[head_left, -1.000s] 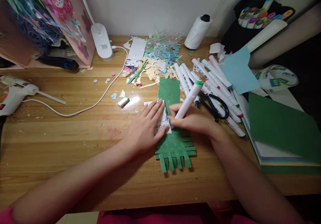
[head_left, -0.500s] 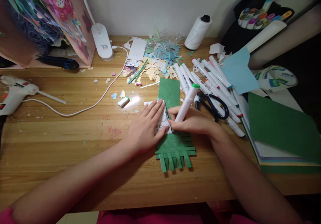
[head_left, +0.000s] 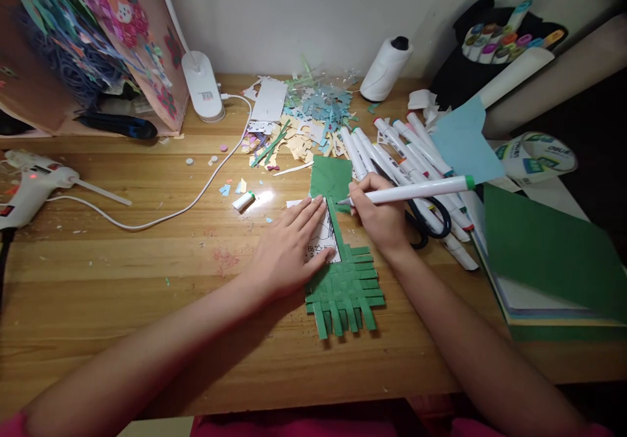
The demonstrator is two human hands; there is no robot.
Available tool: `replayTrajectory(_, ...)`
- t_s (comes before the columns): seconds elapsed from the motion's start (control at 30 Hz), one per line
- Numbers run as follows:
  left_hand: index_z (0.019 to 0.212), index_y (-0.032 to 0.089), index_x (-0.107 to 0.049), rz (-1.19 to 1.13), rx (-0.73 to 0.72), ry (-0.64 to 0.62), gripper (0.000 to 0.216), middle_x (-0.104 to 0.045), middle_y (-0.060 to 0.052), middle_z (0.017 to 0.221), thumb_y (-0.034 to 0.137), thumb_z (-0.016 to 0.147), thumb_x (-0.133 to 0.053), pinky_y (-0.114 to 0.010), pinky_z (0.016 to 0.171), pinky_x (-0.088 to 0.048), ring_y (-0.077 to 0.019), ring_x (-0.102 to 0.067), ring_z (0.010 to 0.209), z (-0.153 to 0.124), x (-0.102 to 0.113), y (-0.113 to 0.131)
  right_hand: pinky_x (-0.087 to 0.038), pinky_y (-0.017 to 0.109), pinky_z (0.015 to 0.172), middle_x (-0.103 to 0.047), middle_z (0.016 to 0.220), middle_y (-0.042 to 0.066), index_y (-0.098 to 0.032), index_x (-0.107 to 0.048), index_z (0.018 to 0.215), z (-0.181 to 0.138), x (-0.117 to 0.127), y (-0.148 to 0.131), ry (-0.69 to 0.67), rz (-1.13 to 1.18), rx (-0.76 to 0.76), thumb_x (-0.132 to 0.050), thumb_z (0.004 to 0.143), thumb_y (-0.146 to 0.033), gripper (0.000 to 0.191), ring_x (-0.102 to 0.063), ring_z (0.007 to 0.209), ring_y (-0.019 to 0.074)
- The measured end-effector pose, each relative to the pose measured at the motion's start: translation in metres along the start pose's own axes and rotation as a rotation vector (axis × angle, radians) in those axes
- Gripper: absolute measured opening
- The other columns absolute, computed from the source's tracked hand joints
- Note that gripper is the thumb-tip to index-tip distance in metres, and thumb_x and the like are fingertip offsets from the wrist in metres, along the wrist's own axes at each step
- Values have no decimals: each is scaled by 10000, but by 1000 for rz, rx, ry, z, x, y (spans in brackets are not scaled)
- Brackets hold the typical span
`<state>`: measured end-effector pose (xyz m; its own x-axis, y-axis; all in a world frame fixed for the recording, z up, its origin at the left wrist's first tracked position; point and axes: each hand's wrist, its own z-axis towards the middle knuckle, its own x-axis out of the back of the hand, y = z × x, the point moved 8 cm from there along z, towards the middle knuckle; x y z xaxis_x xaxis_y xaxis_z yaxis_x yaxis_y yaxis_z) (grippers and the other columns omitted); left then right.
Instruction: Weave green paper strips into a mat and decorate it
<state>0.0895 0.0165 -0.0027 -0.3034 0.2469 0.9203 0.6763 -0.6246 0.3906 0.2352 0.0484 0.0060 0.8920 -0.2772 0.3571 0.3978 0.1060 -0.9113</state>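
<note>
My left hand [head_left: 291,244] lies flat with fingers stretched out, pressing a small white card with black line drawings [head_left: 323,238] onto green paper. That green paper [head_left: 332,174] shows above the card. Below it is a woven mat of green paper strips [head_left: 343,287] with loose strip ends at its right and lower sides. In my right hand [head_left: 379,218] is a white marker with a green end [head_left: 416,191], uncapped, held nearly level. Its tip is at the green paper beside the card's upper right corner. A white-and-green marker cap [head_left: 243,200] lies left of the card.
Loose markers [head_left: 392,153] and black-handled scissors [head_left: 434,218] lie right of my right hand. Paper scraps [head_left: 304,113] are heaped behind. A glue gun [head_left: 34,185] is at left, a lamp base [head_left: 203,91] with its cable nearby. Coloured sheets [head_left: 553,254] are stacked at right.
My right hand has moved up and right. The marker has swung from steeply upright to nearly level, its tip now by the card's upper corner. My left hand stays in place.
</note>
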Motion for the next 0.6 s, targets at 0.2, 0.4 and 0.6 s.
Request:
replayTrajectory(0.2, 1465, 159, -227, 14, -19, 7, 685, -231, -13, 1529, 517, 912, -415, -347, 1158, -194, -184, -213, 1398, 1, -2, 1, -400, 251, 552, -493, 519, -60, -220, -436, 603, 2, 0, 0, 29, -50, 62, -568, 836, -323, 287, -472, 492, 112)
replayTrajectory(0.4, 1467, 153, -221, 33, -31, 12, 688, -227, -14, 1530, 530, 918, -395, -335, 1156, -189, -181, -208, 1399, 2, -3, 1, -404, 258, 602, -506, 549, -51, -219, -463, 621, 3, -4, -3, 8, -56, 84, -585, 835, -307, 262, -495, 550, 127)
replayTrajectory(0.6, 1466, 149, -224, 27, -37, 14, 675, -227, -36, 1530, 532, 929, -364, -344, 1155, -184, -196, -210, 1400, 1, -3, 2, -393, 273, 620, -491, 577, -43, -218, -465, 655, 3, -8, 0, -53, -79, 50, -590, 827, -342, 246, -498, 593, 141)
